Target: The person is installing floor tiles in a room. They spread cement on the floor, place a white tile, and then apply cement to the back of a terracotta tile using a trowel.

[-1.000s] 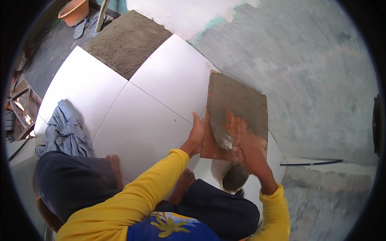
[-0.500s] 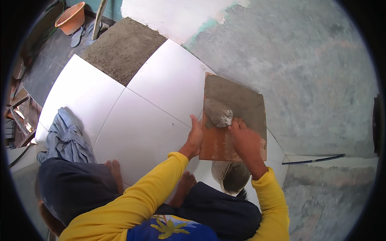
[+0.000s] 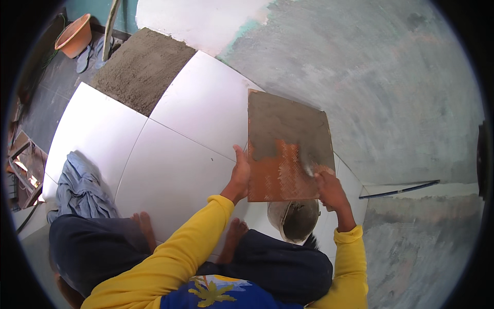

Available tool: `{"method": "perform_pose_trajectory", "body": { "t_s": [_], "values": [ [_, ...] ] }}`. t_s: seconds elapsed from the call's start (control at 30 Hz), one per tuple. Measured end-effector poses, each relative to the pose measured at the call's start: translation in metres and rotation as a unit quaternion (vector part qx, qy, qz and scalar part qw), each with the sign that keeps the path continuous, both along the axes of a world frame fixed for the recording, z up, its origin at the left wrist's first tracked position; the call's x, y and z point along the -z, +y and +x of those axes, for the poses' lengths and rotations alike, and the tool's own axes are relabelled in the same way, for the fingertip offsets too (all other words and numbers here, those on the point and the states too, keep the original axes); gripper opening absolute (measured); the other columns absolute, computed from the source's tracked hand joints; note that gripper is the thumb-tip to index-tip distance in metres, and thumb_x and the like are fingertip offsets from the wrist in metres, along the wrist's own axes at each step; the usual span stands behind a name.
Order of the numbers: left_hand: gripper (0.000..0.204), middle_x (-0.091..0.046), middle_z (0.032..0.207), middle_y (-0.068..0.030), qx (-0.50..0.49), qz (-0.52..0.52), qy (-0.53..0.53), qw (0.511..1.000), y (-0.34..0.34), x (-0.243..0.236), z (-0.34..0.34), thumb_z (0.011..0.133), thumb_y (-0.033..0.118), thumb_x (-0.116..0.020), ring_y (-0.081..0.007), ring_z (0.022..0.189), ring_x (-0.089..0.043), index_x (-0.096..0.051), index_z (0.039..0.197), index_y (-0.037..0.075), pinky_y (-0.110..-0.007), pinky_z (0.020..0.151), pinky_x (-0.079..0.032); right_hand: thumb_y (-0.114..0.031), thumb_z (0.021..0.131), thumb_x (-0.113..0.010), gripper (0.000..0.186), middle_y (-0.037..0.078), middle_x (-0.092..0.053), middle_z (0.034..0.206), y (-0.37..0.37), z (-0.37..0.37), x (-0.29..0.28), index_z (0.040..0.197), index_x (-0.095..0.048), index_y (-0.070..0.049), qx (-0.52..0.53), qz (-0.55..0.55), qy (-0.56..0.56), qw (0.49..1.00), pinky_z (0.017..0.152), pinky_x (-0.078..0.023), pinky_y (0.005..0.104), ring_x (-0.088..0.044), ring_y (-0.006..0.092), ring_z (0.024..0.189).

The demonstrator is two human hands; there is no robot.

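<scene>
My left hand [image 3: 239,175] grips the left edge of a square tile [image 3: 265,177], thumb up along the edge and its other fingers hidden behind. The tile is held up with its reddish-brown, patterned back toward me. Grey cement paste [image 3: 283,121] covers its far part and right side; the near part is mostly bare. In my right hand [image 3: 332,190], at the tile's near right corner, is the handle of a trowel [image 3: 306,162]. The blade is tilted against the tile and partly blurred. Below the tile's near edge stands a bucket [image 3: 277,216] with grey paste inside.
White tiles [image 3: 170,154] cover the floor ahead, with a square of rough mortar [image 3: 149,69] beyond. A grey-blue cloth [image 3: 85,188] lies at left. An orange basin [image 3: 73,36] and sandals [image 3: 84,59] are far left. A plastered wall [image 3: 370,77] rises at right, near a dark hose-like strip [image 3: 399,190].
My right hand and trowel have moved toward the tile's near right corner. Paste now covers more of the right side, where a lump lay before. My left hand keeps its hold.
</scene>
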State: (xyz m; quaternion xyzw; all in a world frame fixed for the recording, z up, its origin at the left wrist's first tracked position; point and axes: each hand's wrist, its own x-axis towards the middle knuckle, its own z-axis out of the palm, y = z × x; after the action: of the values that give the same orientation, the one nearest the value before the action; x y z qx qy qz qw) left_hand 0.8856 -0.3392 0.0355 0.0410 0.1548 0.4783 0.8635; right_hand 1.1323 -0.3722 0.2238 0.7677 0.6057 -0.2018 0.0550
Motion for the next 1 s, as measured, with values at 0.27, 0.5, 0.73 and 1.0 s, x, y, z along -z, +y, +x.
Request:
{"method": "perform_pose_trajectory", "body": {
  "t_s": [0.27, 0.5, 0.73, 1.0],
  "values": [
    [0.094, -0.036, 0.169, -0.0139, 0.017, 0.025, -0.004, 1.000, -0.001, -0.012, -0.003, 0.105, 0.077, -0.011, -0.0307, 0.153, -0.040, -0.020, 0.170, 0.010, -0.044, 0.127, -0.036, -0.044, 0.108, -0.056, 0.047, 0.022, -0.072, 0.090, 0.064, -0.024, -0.001, 0.112, -0.069, 0.000, 0.037, -0.012, 0.007, 0.999, 0.068, -0.055, 0.0451, -0.071, 0.0345, 0.072],
    [0.096, -0.036, 0.170, -0.0128, 0.012, 0.011, -0.009, 1.000, 0.004, -0.005, -0.013, 0.105, 0.079, -0.017, -0.0330, 0.155, -0.037, -0.022, 0.171, 0.008, -0.047, 0.128, -0.031, -0.039, 0.100, -0.071, 0.040, 0.018, -0.070, 0.083, -0.059, -0.012, -0.060, 0.107, -0.068, 0.000, 0.056, -0.039, 0.055, 0.996, 0.065, -0.053, 0.0421, -0.068, 0.0337, 0.069],
    [0.100, -0.045, 0.164, -0.0132, 0.006, -0.065, -0.002, 0.998, -0.006, 0.002, 0.003, 0.103, 0.083, -0.025, -0.0335, 0.150, -0.042, -0.029, 0.169, 0.008, -0.048, 0.125, -0.035, -0.040, 0.100, -0.066, 0.035, 0.019, -0.078, 0.096, -0.225, 0.082, -0.031, 0.108, -0.072, -0.006, 0.101, -0.064, -0.232, 0.965, 0.080, -0.059, 0.0490, -0.074, 0.0436, 0.087],
    [0.084, -0.049, 0.160, -0.0117, 0.014, 0.005, 0.051, 0.999, -0.007, 0.005, 0.006, 0.109, 0.071, -0.034, -0.0315, 0.143, -0.050, -0.036, 0.164, 0.007, -0.046, 0.118, -0.045, -0.027, 0.103, -0.058, 0.029, 0.022, -0.077, 0.099, -0.204, 0.071, 0.122, 0.103, -0.073, -0.002, 0.104, -0.103, -0.242, 0.959, 0.083, -0.061, 0.0525, -0.077, 0.0421, 0.093]
  ]
}}
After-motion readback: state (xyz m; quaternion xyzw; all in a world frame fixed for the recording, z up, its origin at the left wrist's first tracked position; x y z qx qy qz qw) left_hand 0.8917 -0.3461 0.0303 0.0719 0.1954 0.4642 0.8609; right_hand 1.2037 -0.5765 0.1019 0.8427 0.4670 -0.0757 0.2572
